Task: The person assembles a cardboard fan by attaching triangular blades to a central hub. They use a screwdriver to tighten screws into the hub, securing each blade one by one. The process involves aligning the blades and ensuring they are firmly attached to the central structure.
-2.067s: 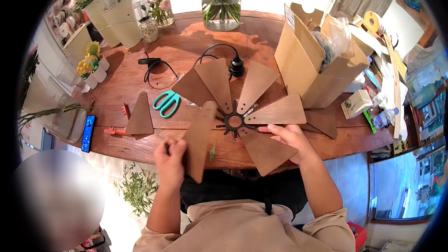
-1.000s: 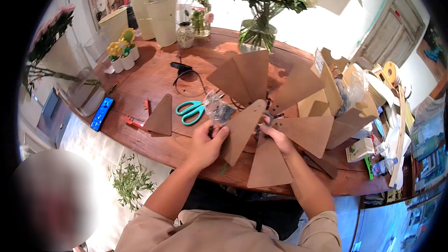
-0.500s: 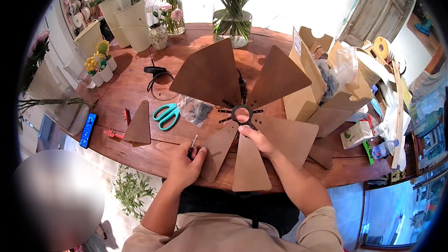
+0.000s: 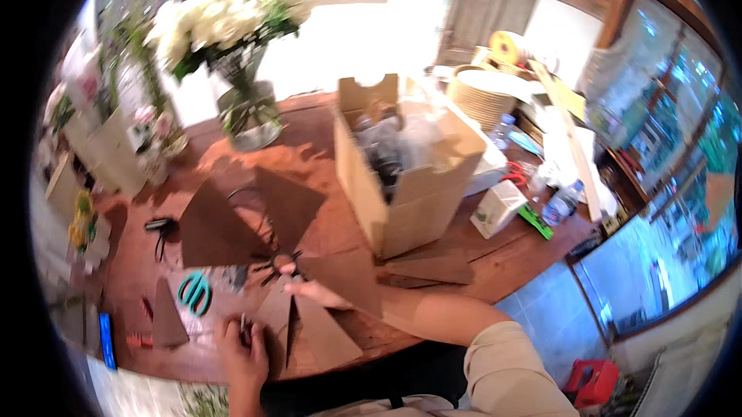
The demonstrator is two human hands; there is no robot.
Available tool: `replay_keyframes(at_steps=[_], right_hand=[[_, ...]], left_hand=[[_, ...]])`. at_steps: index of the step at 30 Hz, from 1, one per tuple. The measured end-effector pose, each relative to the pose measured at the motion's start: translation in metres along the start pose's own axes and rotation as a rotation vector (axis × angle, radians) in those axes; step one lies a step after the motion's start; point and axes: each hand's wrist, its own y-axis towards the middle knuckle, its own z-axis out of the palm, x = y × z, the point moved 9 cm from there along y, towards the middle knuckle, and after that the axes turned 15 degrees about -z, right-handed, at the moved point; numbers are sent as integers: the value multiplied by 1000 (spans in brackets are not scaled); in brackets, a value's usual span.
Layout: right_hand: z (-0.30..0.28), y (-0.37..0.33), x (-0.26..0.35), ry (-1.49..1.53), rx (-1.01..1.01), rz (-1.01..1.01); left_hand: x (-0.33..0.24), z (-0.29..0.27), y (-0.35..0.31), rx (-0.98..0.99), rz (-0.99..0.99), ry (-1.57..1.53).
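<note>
A brown fan-blade wheel [image 4: 340, 282] with several broad blades round a black ring hub lies in front of me. My right hand [image 4: 318, 293] is closed on it near the hub, thumb toward the ring. My left hand [image 4: 241, 351] is closed round a small screwdriver [image 4: 245, 330] beside the lower blades; its dark handle is mostly hidden and motion blurs it. A loose brown blade [image 4: 167, 318] lies left of that hand. Teal-handled scissors [image 4: 195, 293] and a small plastic bag [image 4: 230, 276] lie between the loose blade and the wheel.
An open cardboard box [image 4: 421, 216] stands right of the wheel, with more brown blades [image 4: 433, 266] at its foot. White roses in a glass vase [image 4: 251, 119] stand behind. A phone [image 4: 107, 342] lies at the left edge; a bottle [image 4: 563, 204] and small carton [image 4: 497, 208] sit right.
The view has swung to the right, so the table and wheel appear further left and more of the right side shows. Both hands keep their holds.
</note>
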Motion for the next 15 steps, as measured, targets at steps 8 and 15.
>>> replay_keyframes(at_steps=[8,15], right_hand=[[-12,10,49,-17,-104,-235],[1,20,49,-47,34,-289]], left_hand=[[-36,11,-7,47,162,36],[-42,33,-8,81,235,129]])
